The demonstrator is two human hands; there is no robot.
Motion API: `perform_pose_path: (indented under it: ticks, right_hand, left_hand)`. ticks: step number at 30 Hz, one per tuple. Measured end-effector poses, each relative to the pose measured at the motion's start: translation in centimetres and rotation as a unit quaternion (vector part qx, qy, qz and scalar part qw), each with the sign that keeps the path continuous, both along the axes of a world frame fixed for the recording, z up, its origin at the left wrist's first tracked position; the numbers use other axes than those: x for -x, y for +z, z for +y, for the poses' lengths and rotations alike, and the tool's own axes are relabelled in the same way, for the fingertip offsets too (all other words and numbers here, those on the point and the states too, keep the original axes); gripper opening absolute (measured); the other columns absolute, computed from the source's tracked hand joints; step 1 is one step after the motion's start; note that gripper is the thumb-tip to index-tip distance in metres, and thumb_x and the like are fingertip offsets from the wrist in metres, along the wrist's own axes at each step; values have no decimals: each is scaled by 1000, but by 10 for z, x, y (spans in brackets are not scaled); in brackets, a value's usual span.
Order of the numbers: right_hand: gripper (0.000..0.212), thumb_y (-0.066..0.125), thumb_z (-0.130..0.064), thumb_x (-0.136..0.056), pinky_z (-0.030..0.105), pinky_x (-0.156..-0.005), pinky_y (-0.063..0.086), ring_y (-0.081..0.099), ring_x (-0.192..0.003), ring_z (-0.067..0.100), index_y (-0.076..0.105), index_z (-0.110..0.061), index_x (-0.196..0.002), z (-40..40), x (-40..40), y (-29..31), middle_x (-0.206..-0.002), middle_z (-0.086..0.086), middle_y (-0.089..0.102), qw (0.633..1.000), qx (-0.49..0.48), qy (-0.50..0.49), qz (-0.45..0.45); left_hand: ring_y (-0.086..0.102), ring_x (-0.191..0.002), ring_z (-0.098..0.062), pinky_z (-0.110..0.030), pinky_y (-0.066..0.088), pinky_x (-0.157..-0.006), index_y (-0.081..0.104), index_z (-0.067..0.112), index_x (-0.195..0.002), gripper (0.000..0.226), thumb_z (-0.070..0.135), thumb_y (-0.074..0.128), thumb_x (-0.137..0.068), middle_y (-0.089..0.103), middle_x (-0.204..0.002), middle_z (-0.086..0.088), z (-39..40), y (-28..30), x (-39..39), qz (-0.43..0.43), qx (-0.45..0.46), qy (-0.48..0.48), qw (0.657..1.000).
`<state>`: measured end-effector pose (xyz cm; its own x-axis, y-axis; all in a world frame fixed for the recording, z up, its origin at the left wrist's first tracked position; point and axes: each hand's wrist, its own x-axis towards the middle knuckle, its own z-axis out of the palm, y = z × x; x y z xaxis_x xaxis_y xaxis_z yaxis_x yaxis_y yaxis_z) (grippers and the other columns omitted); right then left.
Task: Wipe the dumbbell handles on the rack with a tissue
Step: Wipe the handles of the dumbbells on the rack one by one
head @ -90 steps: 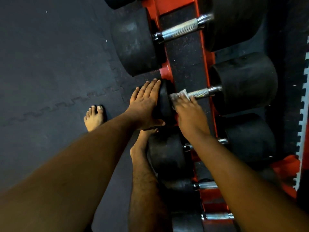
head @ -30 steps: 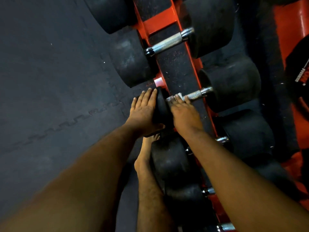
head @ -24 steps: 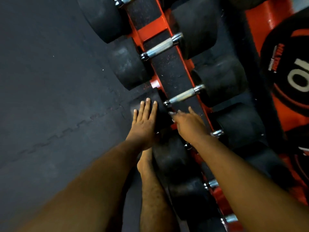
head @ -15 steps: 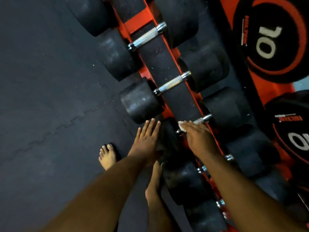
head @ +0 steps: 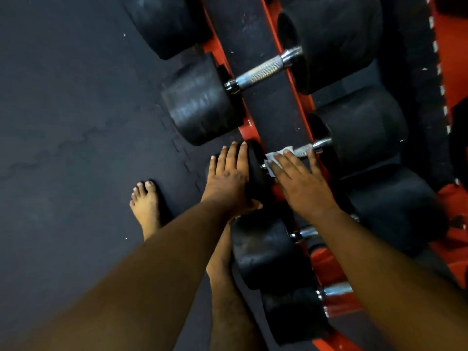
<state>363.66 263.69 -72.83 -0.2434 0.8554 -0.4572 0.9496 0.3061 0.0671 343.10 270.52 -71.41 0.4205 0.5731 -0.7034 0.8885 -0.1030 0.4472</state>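
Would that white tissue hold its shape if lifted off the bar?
Probably not. The tissue looks thin and crumpled, draped over the handle under the right hand, so it would likely flop. It seems very light and might tear.

red rack, black dumbbells resting across it

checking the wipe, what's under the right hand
A white tissue lies under the right hand's fingers, on the dumbbell handle. The handle's bare end shows beyond the fingertips; the part beneath the hand is hidden.

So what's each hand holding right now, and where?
Right hand presses the tissue onto the dumbbell handle, fingers laid over it. Left hand rests flat on that dumbbell's near head.
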Motion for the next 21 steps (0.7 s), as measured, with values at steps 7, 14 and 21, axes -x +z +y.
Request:
perform_pose_path:
  ticks: [7,14,21]
  right_hand:
    - [54,26,-34,-97,57,-121,16,53,-125,27,54,-18,-141,37,9,-10,-128,4,62,997,51,-2,59]
    - [41,42,-36,-102,55,-119,22,53,-125,29,58,-17,-134,27,-3,-9,-128,8,61,999,0,6,44]
    - [42,40,-39,-104,51,-116,30,51,-130,26,55,-22,-141,27,-10,-5,-136,4,60,999,-1,24,47]
  left_hand:
    - [-12,-157,-24,-49,-4,-127,-17,19,-160,148,53,89,-63,-12,-170,-1,4,-5,8,-10,11,-18,1000]
    - [-12,-157,-23,-47,-7,-125,-17,19,-160,148,53,90,-63,-12,-170,0,1,-5,10,-25,2,-7,1000]
    - [-12,-157,-25,-48,-7,-126,-15,17,-160,147,54,89,-64,-11,-170,-4,3,-4,10,-37,8,-7,999]
